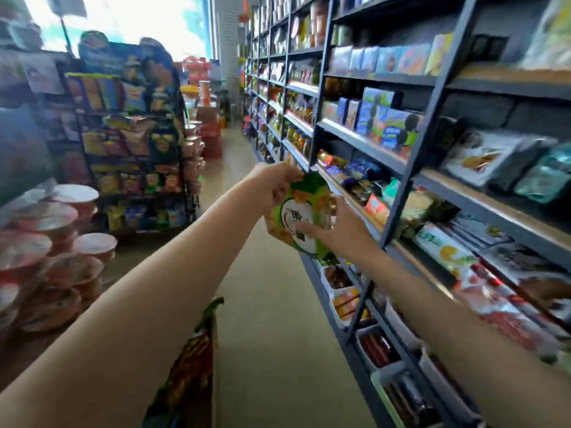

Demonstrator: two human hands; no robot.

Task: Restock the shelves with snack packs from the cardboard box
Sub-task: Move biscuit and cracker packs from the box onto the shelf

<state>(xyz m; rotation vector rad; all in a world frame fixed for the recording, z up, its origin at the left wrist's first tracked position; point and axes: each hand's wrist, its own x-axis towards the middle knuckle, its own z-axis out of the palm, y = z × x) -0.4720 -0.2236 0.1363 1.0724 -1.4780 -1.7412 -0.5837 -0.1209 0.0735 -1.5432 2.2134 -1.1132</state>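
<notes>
A green and orange snack pack (pixel 301 216) is held up in the aisle, close to the front edge of the dark metal shelves (pixel 398 177) on the right. My left hand (pixel 275 183) pinches its top edge. My right hand (pixel 340 230) grips its lower right side, thumb across the front. Another snack pack (pixel 188 375), dark with orange print, hangs under my left forearm at the bottom of the view; what holds it is hidden. The cardboard box is not in view.
The right shelves hold biscuit boxes (pixel 383 122), packets and trays of sausages (pixel 375 350). On the left stand stacked instant noodle bowls (pixel 55 242) and a crisp rack (pixel 133 143). A beige floor (pixel 272 319) runs down the aisle between them.
</notes>
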